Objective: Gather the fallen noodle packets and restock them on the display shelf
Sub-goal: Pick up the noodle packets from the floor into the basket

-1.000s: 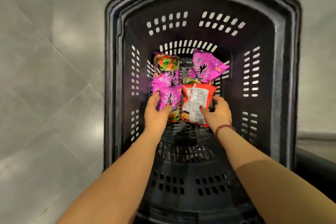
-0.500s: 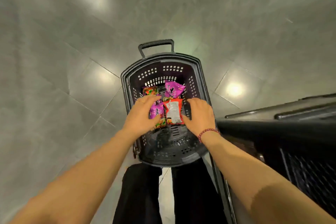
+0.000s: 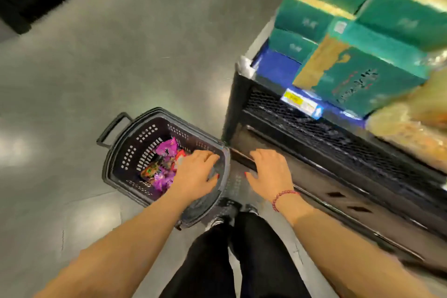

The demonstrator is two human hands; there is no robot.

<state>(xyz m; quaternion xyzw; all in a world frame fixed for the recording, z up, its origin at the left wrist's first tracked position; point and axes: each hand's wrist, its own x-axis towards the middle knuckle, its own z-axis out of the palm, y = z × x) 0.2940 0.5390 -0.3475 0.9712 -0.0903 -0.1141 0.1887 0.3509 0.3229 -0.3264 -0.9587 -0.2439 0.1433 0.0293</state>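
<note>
I wear a red bead bracelet [image 3: 284, 197] on my right wrist, red nail polish on left hand [image 3: 196, 174] and right hand [image 3: 271, 172], black trousers [image 3: 212, 261], dark shoes [image 3: 226, 210], forearms bare

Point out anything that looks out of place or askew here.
The noodle packets lie in a jumbled heap, overlapping at odd angles, in the basket on the floor rather than on the display shelf. The basket sits angled to the shelf.

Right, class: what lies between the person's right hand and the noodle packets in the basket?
In the head view, the left hand and the basket's near rim lie between the right hand and the noodle packets.
</note>
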